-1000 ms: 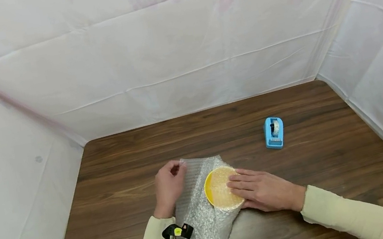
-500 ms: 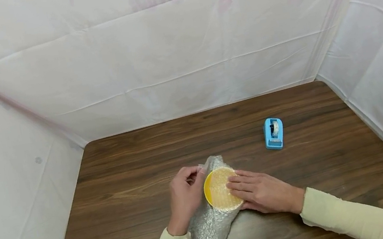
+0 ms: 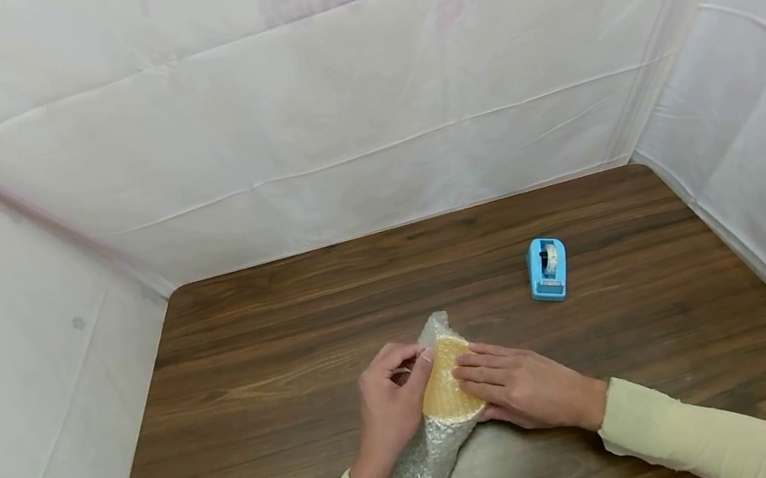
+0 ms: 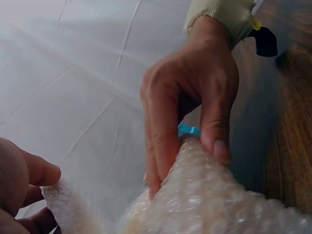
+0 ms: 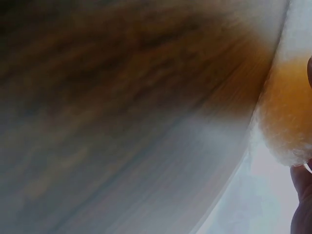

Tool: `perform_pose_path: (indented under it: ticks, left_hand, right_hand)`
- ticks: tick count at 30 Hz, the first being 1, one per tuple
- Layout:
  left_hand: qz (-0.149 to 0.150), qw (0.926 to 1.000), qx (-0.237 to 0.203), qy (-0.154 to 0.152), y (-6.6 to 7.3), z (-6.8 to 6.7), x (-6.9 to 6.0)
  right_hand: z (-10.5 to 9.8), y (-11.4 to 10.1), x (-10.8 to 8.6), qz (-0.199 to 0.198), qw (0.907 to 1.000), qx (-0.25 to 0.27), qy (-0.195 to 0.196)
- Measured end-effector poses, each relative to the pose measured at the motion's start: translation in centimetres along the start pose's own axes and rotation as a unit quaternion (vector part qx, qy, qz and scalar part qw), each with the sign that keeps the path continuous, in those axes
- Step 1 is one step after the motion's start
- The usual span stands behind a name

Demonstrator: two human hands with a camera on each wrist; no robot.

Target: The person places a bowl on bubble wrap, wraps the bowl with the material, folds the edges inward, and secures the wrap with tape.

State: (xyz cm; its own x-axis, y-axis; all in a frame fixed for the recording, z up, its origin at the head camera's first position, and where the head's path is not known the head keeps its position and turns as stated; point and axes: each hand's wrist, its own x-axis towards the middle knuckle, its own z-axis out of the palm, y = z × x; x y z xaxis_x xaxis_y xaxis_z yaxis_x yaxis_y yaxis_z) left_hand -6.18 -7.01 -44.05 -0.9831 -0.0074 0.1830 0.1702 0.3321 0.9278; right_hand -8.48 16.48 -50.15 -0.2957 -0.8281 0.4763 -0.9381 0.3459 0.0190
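A round yellow bowl (image 3: 447, 393) lies on the table under bubble wrap (image 3: 427, 456); its exact shape is partly hidden. My left hand (image 3: 393, 402) pinches the wrap's left edge between thumb and fingers, over the bowl's left side. From the right, my right hand (image 3: 529, 385) holds the wrapped bowl, fingers laid on top and thumb low at its side. In the left wrist view, the thumb and fingers of the right hand (image 4: 195, 92) sit on either side of the wrap. The right wrist view catches only the wrapped bowl's edge (image 5: 287, 112) and parts of fingers.
A blue tape dispenser (image 3: 548, 270) with a roll of tape stands farther back, to the right of the bowl. Everything rests on a dark wooden table (image 3: 253, 328). White sheeting (image 3: 361, 107) encloses the back and both sides.
My left hand has moved right, folding the left part of the bubble wrap over the bowl, so the bare yellow rim is now covered. My right hand has stayed in place.
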Motion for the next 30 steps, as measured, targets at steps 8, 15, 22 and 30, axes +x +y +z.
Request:
perform_pose_path:
  ticks: [8,15,22,30]
  left_hand:
    - [0.015,0.9997,0.001,-0.021,-0.4,0.7,-0.5]
    - [0.019,0.9991,0.024,-0.030,-0.8,1.2,-0.8]
    - [0.012,0.9988,0.030,-0.038,-0.8,1.3,-0.9]
    - [-0.015,0.9973,0.056,-0.045,-0.8,1.4,-0.9]
  right_hand:
    - [0.1,-0.2,0.1,0.007,1.0000,0.002,-0.001]
    - [0.0,-0.3,0.3,0.016,0.9998,0.008,-0.006]
    - [0.0,-0.5,0.4,0.015,0.9998,0.011,0.003]
    - [0.1,-0.6,0.4,0.013,0.9998,0.012,0.010]
